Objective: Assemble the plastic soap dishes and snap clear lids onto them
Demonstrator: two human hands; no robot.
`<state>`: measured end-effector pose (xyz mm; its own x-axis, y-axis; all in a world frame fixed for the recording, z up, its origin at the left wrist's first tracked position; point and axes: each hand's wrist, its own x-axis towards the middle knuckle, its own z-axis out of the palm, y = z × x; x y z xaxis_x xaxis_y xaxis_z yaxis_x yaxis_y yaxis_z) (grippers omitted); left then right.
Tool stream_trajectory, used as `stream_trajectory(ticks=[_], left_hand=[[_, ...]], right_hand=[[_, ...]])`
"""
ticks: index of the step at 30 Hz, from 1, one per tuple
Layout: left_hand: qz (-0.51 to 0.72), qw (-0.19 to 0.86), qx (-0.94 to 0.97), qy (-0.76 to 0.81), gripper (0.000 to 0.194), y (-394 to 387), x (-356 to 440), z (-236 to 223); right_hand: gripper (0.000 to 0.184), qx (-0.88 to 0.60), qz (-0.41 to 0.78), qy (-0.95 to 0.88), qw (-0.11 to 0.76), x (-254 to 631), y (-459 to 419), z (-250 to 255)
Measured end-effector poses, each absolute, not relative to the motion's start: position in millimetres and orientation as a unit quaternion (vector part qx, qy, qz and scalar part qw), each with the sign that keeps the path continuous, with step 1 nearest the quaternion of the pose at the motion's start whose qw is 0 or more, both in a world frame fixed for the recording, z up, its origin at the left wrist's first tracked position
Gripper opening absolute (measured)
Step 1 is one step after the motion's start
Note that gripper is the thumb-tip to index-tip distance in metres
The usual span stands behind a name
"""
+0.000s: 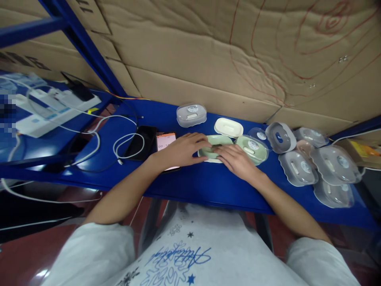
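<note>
A pale green soap dish [220, 140] lies on the blue table in front of me, with part of a cream edge showing under its near side. My left hand [190, 149] grips its left end, thumb at the near side and fingers over the far rim. Over its right half, my right hand [235, 159] has its fingers bent into the dish and against its near rim; what lies under the fingertips is hidden. Just right of it sits another green soap dish [253, 150] with a clear lid and a round label. A cream oval tray [228, 127] rests behind.
A grey lidded soap dish [191, 115] stands at the back. Several grey ones [298, 169] are heaped at the right. A lit phone [166, 140], a dark phone [143, 141] and a white cable [99, 139] lie left. Cardboard [193, 59] walls the back.
</note>
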<state>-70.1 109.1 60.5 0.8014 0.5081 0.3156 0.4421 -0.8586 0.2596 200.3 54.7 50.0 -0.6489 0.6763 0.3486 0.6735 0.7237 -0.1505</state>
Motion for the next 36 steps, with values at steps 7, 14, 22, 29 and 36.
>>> stream_trajectory(ticks=[7, 14, 22, 29, 36], left_hand=[[0.116, 0.066, 0.962, 0.24, 0.033, 107, -66, 58], [0.097, 0.073, 0.966, 0.228, 0.033, 103, -60, 52], [0.081, 0.066, 0.959, 0.264, 0.031, 99, -61, 64], [0.047, -0.001, 0.939, 0.339, 0.029, 110, -72, 68], [0.041, 0.011, 0.941, 0.334, 0.026, 111, -75, 65]], right_hand=[[0.053, -0.346, -0.009, -0.928, 0.142, 209, 40, 38], [0.047, -0.343, 0.006, -0.924, 0.172, 208, 30, 28], [0.039, -0.459, -0.016, -0.872, 0.166, 227, 77, 76], [0.041, -0.629, -0.007, -0.777, -0.015, 249, 142, 114], [0.052, -0.732, 0.008, -0.675, -0.096, 307, 81, 112]])
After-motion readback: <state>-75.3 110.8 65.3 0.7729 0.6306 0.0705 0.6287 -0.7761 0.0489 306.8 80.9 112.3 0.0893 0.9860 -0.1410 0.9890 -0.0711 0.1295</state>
